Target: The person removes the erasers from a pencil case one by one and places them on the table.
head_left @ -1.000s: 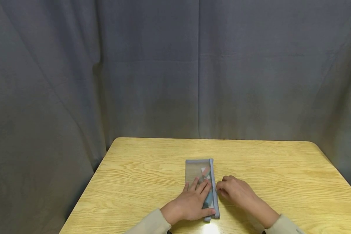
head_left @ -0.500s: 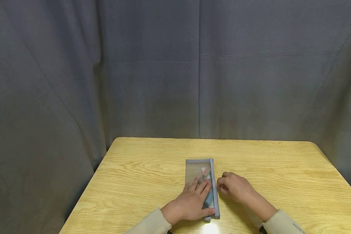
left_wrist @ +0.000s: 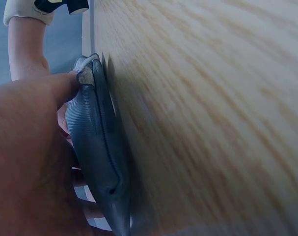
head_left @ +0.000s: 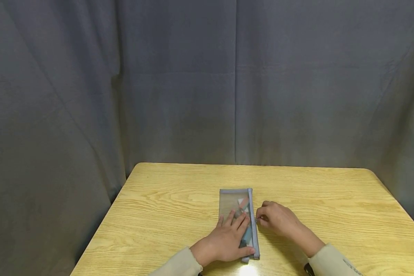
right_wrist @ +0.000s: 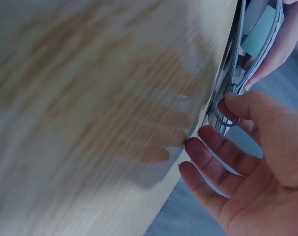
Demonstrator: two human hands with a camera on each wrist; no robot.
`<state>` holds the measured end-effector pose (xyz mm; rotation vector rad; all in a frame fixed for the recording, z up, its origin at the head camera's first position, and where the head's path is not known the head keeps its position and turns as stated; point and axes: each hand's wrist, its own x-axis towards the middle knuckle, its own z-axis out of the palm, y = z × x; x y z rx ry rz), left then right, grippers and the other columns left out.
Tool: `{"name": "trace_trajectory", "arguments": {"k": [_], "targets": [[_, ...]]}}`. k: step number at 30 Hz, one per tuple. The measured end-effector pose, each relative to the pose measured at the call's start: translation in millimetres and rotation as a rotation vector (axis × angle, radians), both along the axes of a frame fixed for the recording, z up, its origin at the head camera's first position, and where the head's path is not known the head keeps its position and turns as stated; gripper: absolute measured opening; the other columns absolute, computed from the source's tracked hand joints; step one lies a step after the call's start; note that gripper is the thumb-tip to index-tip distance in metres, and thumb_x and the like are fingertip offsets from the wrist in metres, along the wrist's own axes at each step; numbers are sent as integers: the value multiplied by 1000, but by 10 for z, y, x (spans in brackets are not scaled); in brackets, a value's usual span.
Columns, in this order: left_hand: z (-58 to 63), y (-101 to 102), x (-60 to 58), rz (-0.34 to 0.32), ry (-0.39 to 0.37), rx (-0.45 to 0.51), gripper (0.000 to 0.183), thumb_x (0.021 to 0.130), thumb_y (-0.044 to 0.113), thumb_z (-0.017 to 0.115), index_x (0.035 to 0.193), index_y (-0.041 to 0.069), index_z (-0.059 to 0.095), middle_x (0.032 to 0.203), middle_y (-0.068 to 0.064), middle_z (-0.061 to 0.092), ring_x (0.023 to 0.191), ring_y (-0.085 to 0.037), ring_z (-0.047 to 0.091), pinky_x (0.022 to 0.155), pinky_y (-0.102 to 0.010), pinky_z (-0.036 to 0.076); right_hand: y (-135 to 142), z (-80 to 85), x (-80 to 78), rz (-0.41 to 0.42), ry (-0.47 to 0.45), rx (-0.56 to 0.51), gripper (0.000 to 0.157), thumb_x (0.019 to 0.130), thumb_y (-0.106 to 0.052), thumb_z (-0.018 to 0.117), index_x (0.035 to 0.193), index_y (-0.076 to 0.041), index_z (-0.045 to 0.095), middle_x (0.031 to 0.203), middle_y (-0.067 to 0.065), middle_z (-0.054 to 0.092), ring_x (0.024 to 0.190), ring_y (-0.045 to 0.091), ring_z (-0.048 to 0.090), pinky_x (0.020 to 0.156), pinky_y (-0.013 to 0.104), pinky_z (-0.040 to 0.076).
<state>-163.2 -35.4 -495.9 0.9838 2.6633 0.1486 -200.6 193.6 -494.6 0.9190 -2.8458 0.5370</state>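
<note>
Grey mesh pouch [head_left: 229, 199], head view: lies flat on the counter [head_left: 158, 214], about midway between its left and right edges, well apart from both far corners.
Zip edge [head_left: 255, 237], head view: faces the counter's right edge; working it looks like the step in hand.
Left hand [head_left: 225, 239], head view: fingers apart, laid over the pouch.
Right hand [head_left: 277, 220], head view: fingers curled, just beside the zip edge, on the side towards the counter's right edge.
Fabric end [left_wrist: 86, 73], left wrist view: the left thumb rests against it.
Pull ring [right_wrist: 217, 113], right wrist view: pinched by right thumb and index; other fingers apart from it.
Teal item [right_wrist: 259, 34], right wrist view: shows where the zip is parted between slider [right_wrist: 232, 89] and left hand.
Next move, judged: calls for pouch held flat, pull along the zip; which way, I cannot tell.
</note>
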Motion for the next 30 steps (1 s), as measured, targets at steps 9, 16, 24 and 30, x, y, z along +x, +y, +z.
{"name": "trace_trajectory", "arguments": {"k": [9,16,24,30], "targets": [[-13,-10,3,-2,-7,14,91,96,76,28,164,19,6,171,-1,6,155,-38,8,116,-65,25,8,-8,-50,10,1,-27,10,86,-10,80,83,-18,75,76,-12,53,62,-1,40,52,19,39],[-19,-3,-6,0,-1,4,91,95,77,28,164,21,7,171,1,6,155,-37,8,116,-65,25,12,-28,-92,-1,2,-42,11,86,-8,78,82,-18,75,78,-10,55,62,-1,41,53,19,40],[-23,2,-12,-1,1,1,90,96,76,28,164,22,7,171,2,6,155,-36,8,116,-64,25,17,-31,-158,-29,3,-18,10,86,-10,79,83,-18,75,78,-10,56,63,0,42,54,19,40],[-16,3,-9,-3,3,-4,91,96,76,28,164,21,8,171,1,7,155,-37,9,116,-64,25,22,-33,-187,-28,-10,-11,8,87,-12,80,86,-18,76,81,-9,58,64,0,43,55,20,41]]}}
